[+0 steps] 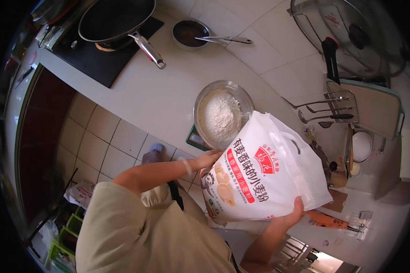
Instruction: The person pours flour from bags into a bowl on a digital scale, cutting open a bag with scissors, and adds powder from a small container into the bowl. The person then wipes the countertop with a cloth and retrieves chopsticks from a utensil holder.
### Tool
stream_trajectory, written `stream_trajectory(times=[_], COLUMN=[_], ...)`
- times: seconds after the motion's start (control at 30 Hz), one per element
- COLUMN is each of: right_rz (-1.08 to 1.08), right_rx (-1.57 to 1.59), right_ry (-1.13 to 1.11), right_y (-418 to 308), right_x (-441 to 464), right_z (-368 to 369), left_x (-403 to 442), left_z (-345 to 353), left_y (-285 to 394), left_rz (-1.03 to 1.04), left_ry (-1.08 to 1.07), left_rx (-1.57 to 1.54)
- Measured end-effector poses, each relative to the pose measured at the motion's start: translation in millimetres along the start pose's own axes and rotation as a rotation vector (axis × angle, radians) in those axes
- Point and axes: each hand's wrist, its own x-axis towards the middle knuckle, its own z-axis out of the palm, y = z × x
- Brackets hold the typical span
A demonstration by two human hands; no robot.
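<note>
A large white flour bag (284, 177) with red and black print is tilted over the counter, its upper left corner at the rim of a glass bowl. My left hand (208, 160) holds the bag's near left edge, its fingers partly hidden. At the bag's lower right edge, my right hand (290, 214) grips it with the thumb on the printed face. The glass bowl (200, 98) holds a heap of white flour (222, 116) and rests on a green scale (197, 140), mostly hidden beneath it.
A pan (116, 20) sits on the black stove at the upper left. Beside it stands a small bowl of dark liquid (189, 34) with a metal utensil across it. Ladles (323, 116), a cutting board (373, 107) and a glass lid (351, 34) are on the right.
</note>
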Motion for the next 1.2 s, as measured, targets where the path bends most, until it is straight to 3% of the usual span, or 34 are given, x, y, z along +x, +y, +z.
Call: stream_trajectory(times=[0.07, 0.13, 0.2, 0.27, 0.33, 0.37, 0.43, 0.47, 0.53, 0.63, 0.77, 1.0, 1.1, 1.2], right_rz=[-0.071, -0.083, -0.086, -0.088, -0.093, -0.088, -0.105, -0.113, -0.111, -0.126, -0.238, -0.216, -0.306, -0.197], right_rx=[-0.051, -0.076, -0.116, -0.117, -0.109, -0.096, -0.065, -0.039, -0.044, -0.019, -0.013, -0.113, -0.276, -0.502], right_ry=[-0.080, -0.145, -0.217, -0.213, -0.240, -0.265, -0.252, -0.236, -0.221, -0.225, -0.141, -0.105, -0.108, -0.128], right_y=[-5, -5, -7, -6, -4, -3, 0, 2, 11, 18, 33, 64, 65, 48], right_x=[1, 7, 9, 14, 20, 24, 27, 27, 30, 27, 19, 11, 8, 1], right_z=[5, 4, 2, 2, -3, -4, -4, -6, -18, -31, -49, -97, -114, -135], left_x=[-9, -38, -40, -16, 19, 29, 43, 48, 55, 50, 38, 31, 31, 34], left_z=[-36, -31, -9, 18, 32, 35, 40, 44, 51, 64, 88, 107, 114, 126], left_y=[2, 85, 170, 230, 247, 254, 264, 267, 270, 279, 288, 277, 268, 251], left_rz=[-0.081, 0.083, 0.715, 1.207, 1.318, 1.330, 1.084, 1.083, 0.842, 0.737, 0.678, 0.577, 0.523, 0.582], left_ry=[-0.027, 0.024, 0.173, 0.152, -0.104, -0.103, -0.469, -0.481, -0.549, -0.640, -0.690, -0.712, -0.720, -0.785], left_rx=[0.330, 0.605, 0.719, 0.871, 0.927, 0.926, 0.932, 0.934, 0.891, 0.888, 0.925, 0.989, 0.951, 0.918])
